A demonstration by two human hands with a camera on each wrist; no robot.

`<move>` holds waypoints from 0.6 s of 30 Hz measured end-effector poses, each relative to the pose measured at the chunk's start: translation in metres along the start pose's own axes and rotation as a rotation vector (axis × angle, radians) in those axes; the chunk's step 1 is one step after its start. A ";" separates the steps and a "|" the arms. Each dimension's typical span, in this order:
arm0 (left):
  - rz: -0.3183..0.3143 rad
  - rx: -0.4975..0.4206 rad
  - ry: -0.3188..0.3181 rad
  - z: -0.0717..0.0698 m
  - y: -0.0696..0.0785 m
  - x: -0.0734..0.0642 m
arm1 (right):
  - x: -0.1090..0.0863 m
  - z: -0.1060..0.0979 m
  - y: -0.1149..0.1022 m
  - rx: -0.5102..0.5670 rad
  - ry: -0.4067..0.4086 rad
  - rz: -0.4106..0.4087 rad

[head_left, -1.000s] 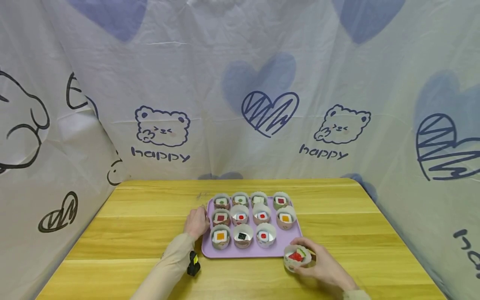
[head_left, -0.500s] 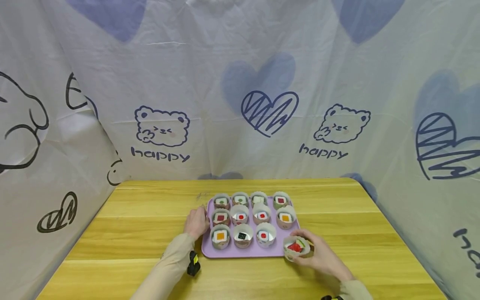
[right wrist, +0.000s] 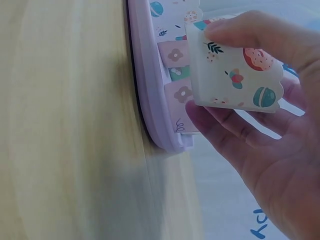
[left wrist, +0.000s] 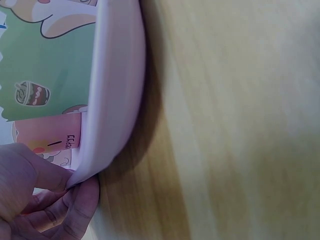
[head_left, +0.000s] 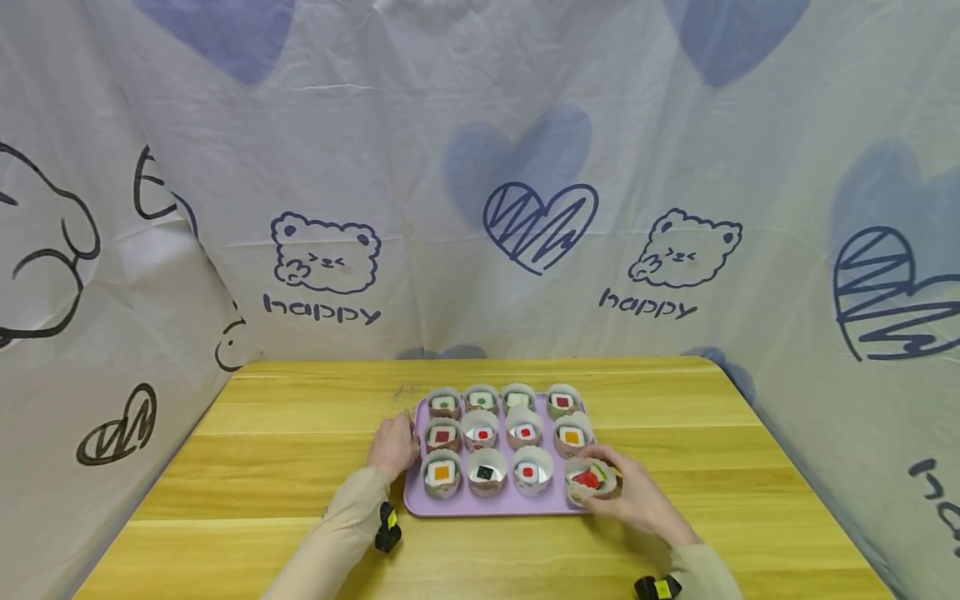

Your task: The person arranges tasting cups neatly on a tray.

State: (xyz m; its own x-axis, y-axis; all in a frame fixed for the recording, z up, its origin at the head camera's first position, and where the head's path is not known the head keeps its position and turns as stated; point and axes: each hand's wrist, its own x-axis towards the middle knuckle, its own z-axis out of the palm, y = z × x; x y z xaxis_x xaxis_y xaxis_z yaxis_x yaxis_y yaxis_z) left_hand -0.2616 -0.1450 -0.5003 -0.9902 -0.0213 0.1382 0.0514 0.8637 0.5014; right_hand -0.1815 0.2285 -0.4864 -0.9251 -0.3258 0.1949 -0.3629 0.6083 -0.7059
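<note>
My right hand holds a paper baking cup between thumb and fingers, over the front right corner of a pink-purple tray. Inside that cup lie a red piece and a green-edged piece. In the right wrist view the printed cup is tilted on its side in the picture, next to the tray's rim. My left hand pinches the tray's left edge; the left wrist view shows thumb and fingers on the rim.
Several paper cups, such as one with an orange-topped white square, stand in rows on the tray. Beneath lies a wooden table. A printed cloth hangs behind it and at both sides.
My right hand has moved the baking cup away from me, from the tray's front edge to over its front right corner. The left hand has stayed on the tray's edge.
</note>
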 end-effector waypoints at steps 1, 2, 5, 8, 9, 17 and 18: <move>0.000 -0.002 0.000 0.000 0.000 0.000 | 0.001 0.000 0.000 0.004 0.002 0.011; 0.001 -0.002 0.002 0.000 0.000 0.000 | 0.002 0.001 0.000 0.005 0.005 0.023; 0.002 -0.002 0.006 0.001 -0.001 0.000 | 0.005 0.002 -0.001 -0.009 0.021 0.055; -0.002 -0.005 0.007 0.001 -0.001 0.000 | 0.006 0.005 -0.001 -0.040 0.051 0.066; -0.004 -0.005 0.006 0.001 -0.001 0.000 | 0.007 0.006 -0.001 -0.051 0.065 0.061; -0.009 -0.003 -0.005 0.000 0.000 0.000 | 0.010 0.015 -0.004 -0.079 0.154 0.071; -0.009 -0.004 -0.004 0.000 0.000 0.000 | 0.010 0.016 -0.005 -0.087 0.161 0.077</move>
State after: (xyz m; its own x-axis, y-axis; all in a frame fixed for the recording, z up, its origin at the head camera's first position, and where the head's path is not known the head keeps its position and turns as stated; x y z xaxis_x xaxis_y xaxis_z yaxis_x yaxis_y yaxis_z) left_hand -0.2614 -0.1450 -0.5006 -0.9912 -0.0272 0.1297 0.0425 0.8616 0.5058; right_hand -0.1873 0.2107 -0.4922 -0.9539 -0.1604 0.2538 -0.2922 0.6894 -0.6628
